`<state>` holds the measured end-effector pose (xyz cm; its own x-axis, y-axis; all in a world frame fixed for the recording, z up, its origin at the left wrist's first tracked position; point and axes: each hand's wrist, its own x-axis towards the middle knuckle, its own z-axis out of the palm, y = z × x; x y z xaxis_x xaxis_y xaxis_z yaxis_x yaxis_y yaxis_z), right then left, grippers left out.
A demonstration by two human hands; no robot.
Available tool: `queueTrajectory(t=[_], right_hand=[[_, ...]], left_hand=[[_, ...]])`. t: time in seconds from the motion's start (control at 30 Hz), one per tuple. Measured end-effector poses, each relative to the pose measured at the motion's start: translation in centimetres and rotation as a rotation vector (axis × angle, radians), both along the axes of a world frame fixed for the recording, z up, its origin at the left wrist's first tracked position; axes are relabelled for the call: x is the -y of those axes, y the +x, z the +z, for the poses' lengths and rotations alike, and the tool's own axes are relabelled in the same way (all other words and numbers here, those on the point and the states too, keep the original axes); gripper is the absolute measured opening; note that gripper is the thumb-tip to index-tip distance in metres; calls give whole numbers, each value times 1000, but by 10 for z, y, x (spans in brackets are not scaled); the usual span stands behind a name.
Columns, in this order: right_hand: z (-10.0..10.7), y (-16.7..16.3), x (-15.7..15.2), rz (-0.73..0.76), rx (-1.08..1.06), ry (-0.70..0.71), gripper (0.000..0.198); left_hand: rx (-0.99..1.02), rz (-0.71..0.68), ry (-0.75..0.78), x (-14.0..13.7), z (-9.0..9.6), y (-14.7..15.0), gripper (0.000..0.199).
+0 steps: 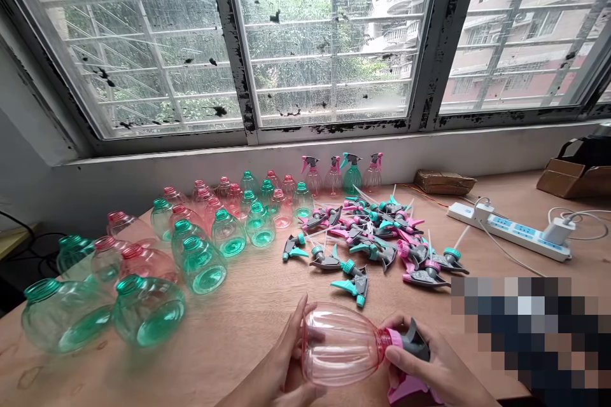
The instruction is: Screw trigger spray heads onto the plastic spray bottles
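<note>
A clear pink spray bottle (341,344) lies sideways between my hands, low over the front of the table. My left hand (292,356) cups its base, fingers behind and thumb below. Around the neck, my right hand (424,356) grips the pink collar of the grey and pink spray head (416,340), which sits on the bottle's mouth. Whether the collar is fully tightened, I cannot tell. Just beyond the bottle lies a loose grey and teal spray head (354,283), in front of a pile of similar pink and teal spray heads (367,229).
Open green bottles (150,311) and pink bottles (147,261) crowd the left side. Several bottles with spray heads (352,175) stand by the wall. A white power strip (508,229), a flat brown package (443,182) and a cardboard box (575,175) are on the right.
</note>
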<state>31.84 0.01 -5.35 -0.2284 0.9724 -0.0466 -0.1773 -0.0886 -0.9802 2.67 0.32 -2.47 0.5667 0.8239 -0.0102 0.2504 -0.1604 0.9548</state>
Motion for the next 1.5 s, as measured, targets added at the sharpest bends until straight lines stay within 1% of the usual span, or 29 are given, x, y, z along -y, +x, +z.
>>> queueTrajectory(t=[0.1,0.17,0.23,0.37,0.47,0.57,0.67,0.8,0.87,0.93,1.03,1.17,1.23,1.33,1.5], right_hand=[[0,0,0,2,-1,0,38],[0,0,0,5,-13,-3,37],[-1,0,0,7,-26,-7,37],[-2,0,0,5,-32,-1,36],[-2,1,0,16,-42,2,35],[-2,1,0,16,-38,5,34],[-2,1,0,17,-36,6,33],[-2,2,0,23,-42,4,34],[-2,2,0,24,-39,4,34],[-2,2,0,25,-36,5,33],[-2,2,0,29,-45,13,33],[-2,1,0,40,-61,3,33],[-2,1,0,35,-56,2,33],[-2,1,0,18,-41,9,34],[-2,2,0,4,-18,19,34]], left_hand=[[34,-30,20,-3,-5,-1,92],[47,-36,6,-4,-7,-2,99],[45,-12,-24,-3,-7,-2,106],[43,4,-85,2,-1,-2,97],[33,-10,-66,2,3,-1,94],[-1,12,-34,2,2,-1,95],[-28,23,-35,2,-1,0,97],[61,0,-92,3,-2,1,105],[89,-10,-129,3,1,1,102],[64,-3,-142,3,4,1,97],[9,4,-93,3,6,1,98],[-38,5,-16,3,4,0,99],[-37,1,-26,3,2,-1,102],[14,-2,-69,2,0,-1,106],[40,-18,-95,1,0,0,99]])
